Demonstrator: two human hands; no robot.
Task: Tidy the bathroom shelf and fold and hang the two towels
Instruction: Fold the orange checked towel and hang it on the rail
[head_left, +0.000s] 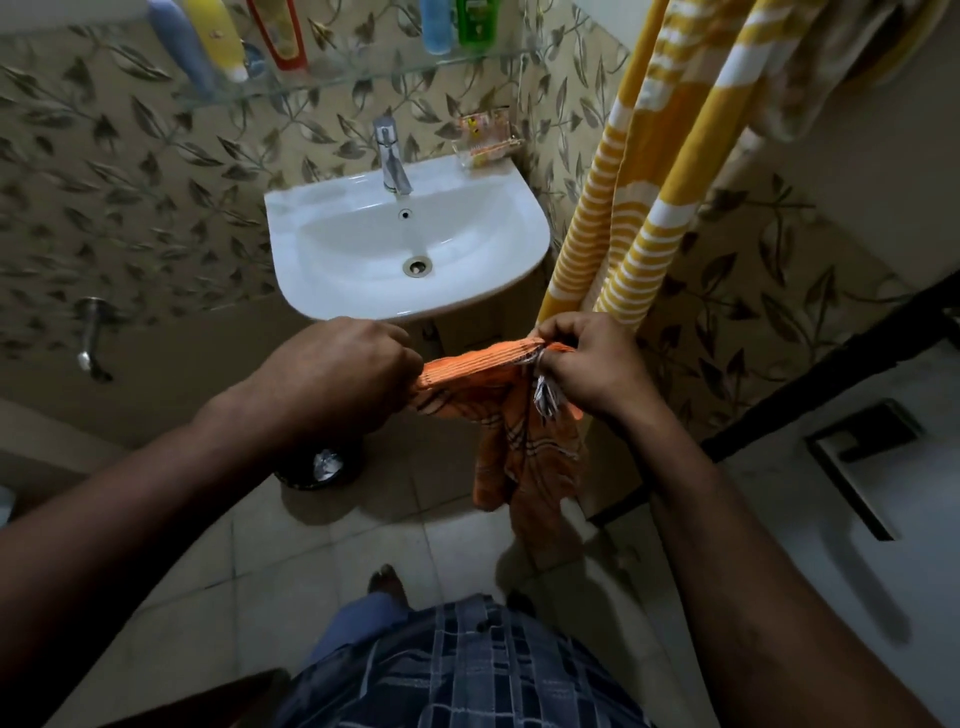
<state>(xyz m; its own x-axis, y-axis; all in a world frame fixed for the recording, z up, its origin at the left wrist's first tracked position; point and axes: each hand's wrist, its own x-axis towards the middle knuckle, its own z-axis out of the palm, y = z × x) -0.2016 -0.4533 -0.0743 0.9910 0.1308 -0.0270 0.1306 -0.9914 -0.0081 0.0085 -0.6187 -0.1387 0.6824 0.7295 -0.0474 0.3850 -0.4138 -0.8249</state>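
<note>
1. Towel, orange with dark lines, stretches as a bunched band between the left hand and right hand, in front of the sink and below its rim. The rest hangs toward the floor.
2. The left hand is curled in a fist round the band's left end, knuckles up, with the forearm reaching in from lower left.
3. The right hand pinches the other end between thumb and bent fingers. A white fringe dangles beneath it, and the forearm rises from lower right.
4. A yellow towel, white-striped, hangs just behind the right hand.
5. The sink has a tap at its back.
6. Above, a glass shelf carries bottles.
</note>
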